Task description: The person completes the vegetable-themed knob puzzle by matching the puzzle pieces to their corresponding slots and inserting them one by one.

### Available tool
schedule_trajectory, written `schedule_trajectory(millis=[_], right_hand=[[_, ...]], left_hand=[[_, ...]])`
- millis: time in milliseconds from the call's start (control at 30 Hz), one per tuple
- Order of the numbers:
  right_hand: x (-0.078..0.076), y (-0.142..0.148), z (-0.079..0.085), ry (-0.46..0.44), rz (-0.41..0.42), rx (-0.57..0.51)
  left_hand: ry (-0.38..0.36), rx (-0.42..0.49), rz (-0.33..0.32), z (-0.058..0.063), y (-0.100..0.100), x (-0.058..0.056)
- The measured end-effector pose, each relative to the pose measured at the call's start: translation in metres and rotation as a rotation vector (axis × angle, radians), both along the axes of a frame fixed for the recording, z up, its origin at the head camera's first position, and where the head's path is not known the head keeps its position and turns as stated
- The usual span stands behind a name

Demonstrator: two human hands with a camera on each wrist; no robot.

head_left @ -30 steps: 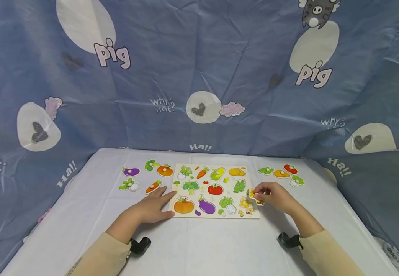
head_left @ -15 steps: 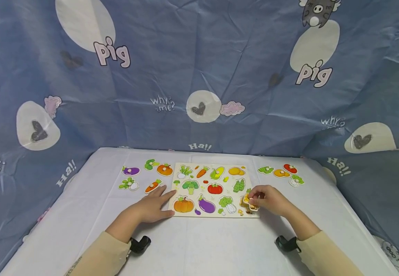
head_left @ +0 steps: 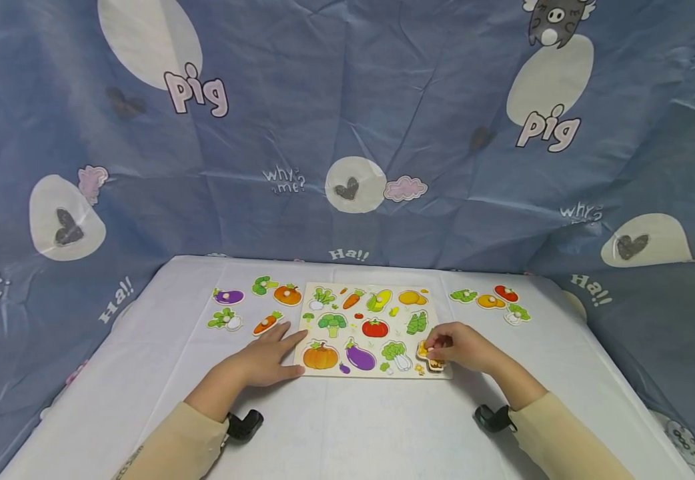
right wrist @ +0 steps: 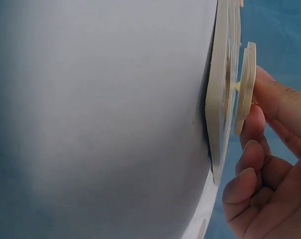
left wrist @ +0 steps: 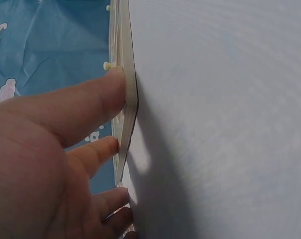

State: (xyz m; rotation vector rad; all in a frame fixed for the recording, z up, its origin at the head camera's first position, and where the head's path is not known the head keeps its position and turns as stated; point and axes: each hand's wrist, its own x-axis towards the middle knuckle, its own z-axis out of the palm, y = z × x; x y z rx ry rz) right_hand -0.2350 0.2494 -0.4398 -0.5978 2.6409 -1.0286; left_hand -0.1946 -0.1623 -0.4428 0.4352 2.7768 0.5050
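Note:
A wooden vegetable puzzle board (head_left: 398, 325) lies mid-table, printed with pumpkin, eggplant, tomato and other vegetables. Between thumb and fingers, my right hand (head_left: 461, 345) pinches a yellow mushroom puzzle piece (head_left: 436, 365) over the board's lower right corner, where a mushroom is printed. In the right wrist view, a gap shows between the piece (right wrist: 247, 89) and the board (right wrist: 217, 104), the piece slightly tilted. My left hand (head_left: 263, 360) rests at the board's left edge with fingers spread. Its thumb (left wrist: 90, 104) touches the board edge in the left wrist view.
Left of the board lie knobbed pieces: an eggplant (head_left: 229, 297), a broccoli (head_left: 261, 287), a pumpkin (head_left: 287, 295), a radish (head_left: 225, 321) and a carrot (head_left: 266, 325). At the right lie a tomato (head_left: 506, 294), a potato (head_left: 491, 303), a bok choy (head_left: 517, 314) and a green piece (head_left: 463, 297).
My right hand has carried the mushroom piece left from the board's right edge to over the printed mushroom, turning it closer to the print. The left hand has stayed in place.

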Motion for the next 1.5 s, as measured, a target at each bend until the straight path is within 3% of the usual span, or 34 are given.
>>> schedule_trajectory(millis=[1033, 1500], right_hand=[[-0.0046, -0.0035, -0.0043, -0.092, -0.070, 0.060], [-0.0020, 0.0016, -0.0022, -0.099, -0.003, -0.019]], left_hand=[[-0.002, 0.008, -0.001, 0.0036, 0.0019, 0.0010], [-0.003, 0.014, 0.002, 0.0031, 0.0013, 0.0019]])
